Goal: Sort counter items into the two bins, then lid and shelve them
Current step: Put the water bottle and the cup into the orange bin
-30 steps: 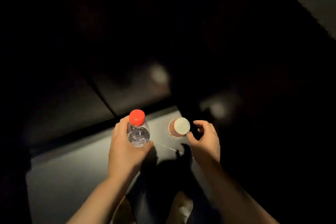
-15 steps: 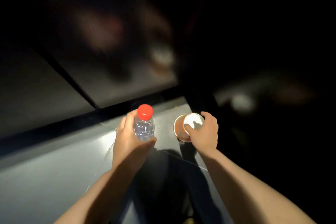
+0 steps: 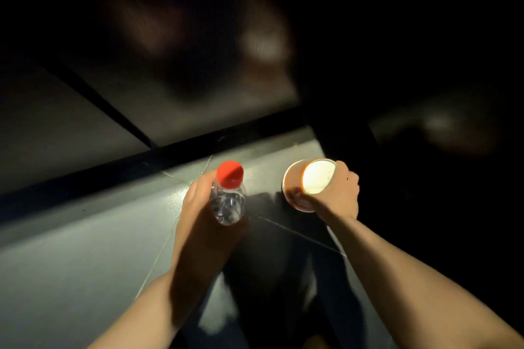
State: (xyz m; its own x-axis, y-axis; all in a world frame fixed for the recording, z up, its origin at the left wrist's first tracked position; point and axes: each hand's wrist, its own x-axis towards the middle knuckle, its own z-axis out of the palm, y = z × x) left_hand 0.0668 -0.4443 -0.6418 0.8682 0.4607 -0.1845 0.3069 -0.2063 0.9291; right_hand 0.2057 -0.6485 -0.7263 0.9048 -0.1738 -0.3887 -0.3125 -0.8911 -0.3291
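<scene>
a grey floor (image 3: pixel 71 258) fills the lower left of the frame. at centre the left hand (image 3: pixel 198 215) is wrapped around a clear bottle (image 3: pixel 228 204) with a red cap (image 3: pixel 230 174). just right of centre the right hand (image 3: pixel 337 195) grips an orange cup (image 3: pixel 297 193) with a white lid (image 3: pixel 319 180).
</scene>
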